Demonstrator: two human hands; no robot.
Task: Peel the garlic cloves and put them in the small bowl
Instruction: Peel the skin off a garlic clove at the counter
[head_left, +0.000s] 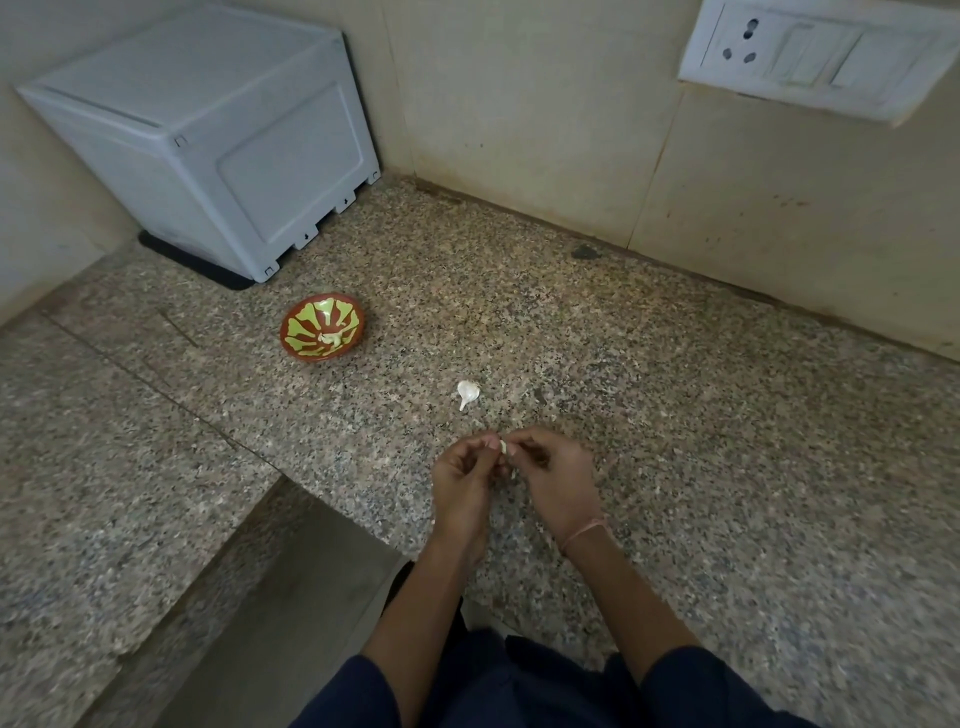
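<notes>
My left hand (464, 480) and my right hand (556, 480) meet over the speckled granite counter (675, 415). Between their fingertips they pinch a small whitish garlic clove (503, 447), mostly hidden by the fingers. A loose white garlic clove with a thin tail (466, 392) lies on the counter just beyond my hands. The small bowl (323, 332), red-brown with a green pattern, stands farther off to the left and holds a few pale cloves at its bottom.
A grey plastic box (208, 140) on a black base stands in the back left corner. The beige wall carries a white socket and switch plate (815, 57) at the upper right. The counter steps inward at the lower left.
</notes>
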